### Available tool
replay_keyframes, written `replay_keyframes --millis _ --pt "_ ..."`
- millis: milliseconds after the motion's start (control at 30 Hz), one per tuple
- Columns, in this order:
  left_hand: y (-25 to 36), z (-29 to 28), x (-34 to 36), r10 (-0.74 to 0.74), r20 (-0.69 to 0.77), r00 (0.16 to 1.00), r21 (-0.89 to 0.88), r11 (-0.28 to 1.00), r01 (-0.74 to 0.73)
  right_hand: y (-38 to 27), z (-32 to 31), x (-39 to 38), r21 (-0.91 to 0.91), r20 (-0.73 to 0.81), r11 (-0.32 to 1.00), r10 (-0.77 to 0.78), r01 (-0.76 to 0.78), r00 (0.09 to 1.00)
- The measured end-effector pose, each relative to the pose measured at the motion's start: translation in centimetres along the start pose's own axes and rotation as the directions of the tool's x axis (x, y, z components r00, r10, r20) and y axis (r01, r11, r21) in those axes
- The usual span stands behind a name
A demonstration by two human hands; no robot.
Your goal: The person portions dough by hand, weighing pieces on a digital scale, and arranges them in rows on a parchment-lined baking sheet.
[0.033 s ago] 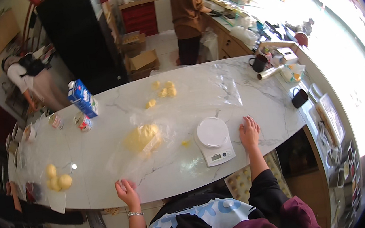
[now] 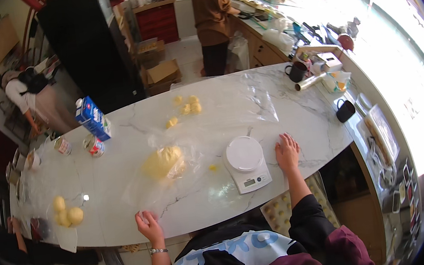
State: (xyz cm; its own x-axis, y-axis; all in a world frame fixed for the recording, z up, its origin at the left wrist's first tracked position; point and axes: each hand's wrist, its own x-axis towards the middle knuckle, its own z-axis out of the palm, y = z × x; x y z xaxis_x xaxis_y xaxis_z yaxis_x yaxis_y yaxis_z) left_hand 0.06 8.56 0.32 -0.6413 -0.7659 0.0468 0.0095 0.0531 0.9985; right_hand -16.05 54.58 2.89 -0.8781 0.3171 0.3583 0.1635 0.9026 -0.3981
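Resting on the marble counter (image 2: 320, 115) in the head view, your right hand (image 2: 288, 152) lies palm down just beside the white scale (image 2: 248, 166), fingers slightly spread, holding nothing. Your left hand (image 2: 150, 227) half curls at the near edge; I cannot tell whether it pinches anything. The yellow dough (image 2: 167, 162) lies in clear plastic (image 2: 192, 158), left of the scale. Keep fingers and plastic off its round plate (image 2: 244, 153) for true readings. Count one scale, one large lump, two dark mugs (image 2: 346, 111), two tins (image 2: 93, 146), one carton (image 2: 93, 119), about five small pieces (image 2: 195, 108) farther off.
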Motion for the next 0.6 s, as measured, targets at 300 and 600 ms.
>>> replay_keyframes --millis 300,600 --pt "-0.6 0.6 1.0 0.184 0.157 0.97 0.287 0.932 -0.223 0.3 0.6 -0.1 -0.032 0.034 0.999 -0.037 0.038 0.999" --pt "3.7 3.1 -2.2 0.776 0.442 0.45 0.456 0.237 -0.858 -6.3 -0.7 -7.2 0.55 -0.089 0.814 -0.166 0.187 0.982"
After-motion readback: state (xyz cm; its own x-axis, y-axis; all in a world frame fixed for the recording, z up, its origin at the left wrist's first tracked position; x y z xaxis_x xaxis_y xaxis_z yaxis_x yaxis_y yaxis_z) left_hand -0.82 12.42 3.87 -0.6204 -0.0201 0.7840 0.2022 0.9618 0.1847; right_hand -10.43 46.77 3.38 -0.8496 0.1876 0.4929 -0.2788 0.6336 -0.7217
